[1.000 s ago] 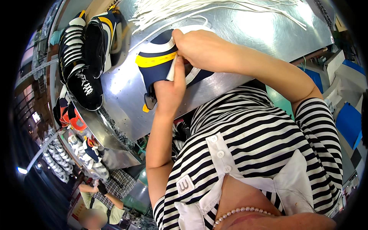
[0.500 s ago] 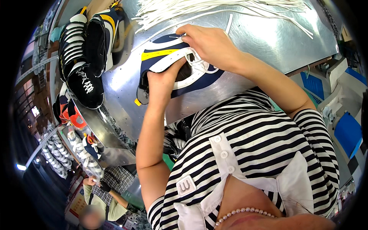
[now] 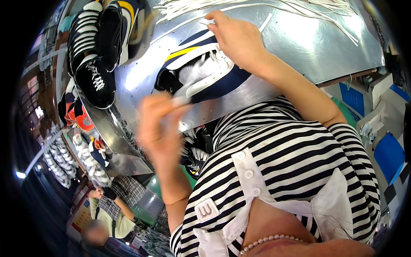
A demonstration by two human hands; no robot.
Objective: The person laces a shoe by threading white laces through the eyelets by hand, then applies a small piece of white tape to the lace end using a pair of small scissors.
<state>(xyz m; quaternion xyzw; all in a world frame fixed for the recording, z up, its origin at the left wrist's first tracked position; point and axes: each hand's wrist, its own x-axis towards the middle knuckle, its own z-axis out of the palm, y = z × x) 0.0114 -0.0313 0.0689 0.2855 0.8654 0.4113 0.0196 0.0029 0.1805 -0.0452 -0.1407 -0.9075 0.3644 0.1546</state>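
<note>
A navy, white and yellow sneaker (image 3: 220,88) lies on its side on the metal table, its opening toward me and its pale inside showing. My right hand (image 3: 242,40) is closed at the sneaker's front, with a small pale piece (image 3: 208,21) sticking out between thumb and fingers. White lacing near the front is partly hidden by that hand. Left of the opening, my left hand (image 3: 160,126) is smeared by motion, off the sneaker's body. A blurred whitish strip (image 3: 182,100) lies between its fingertips and the opening; whether the fingers grip it is unclear.
Loose white laces (image 3: 257,6) lie along the table's far side. Black and white sneakers (image 3: 95,79) stand at the left edge. Below left, a co-worker (image 3: 113,210) sits near more shoes (image 3: 87,160). Blue bins (image 3: 388,154) are at the right.
My left hand has come out of the sneaker's opening and moved down toward me. The right hand has shifted slightly up at the front. More of the sneaker's pale inside shows.
</note>
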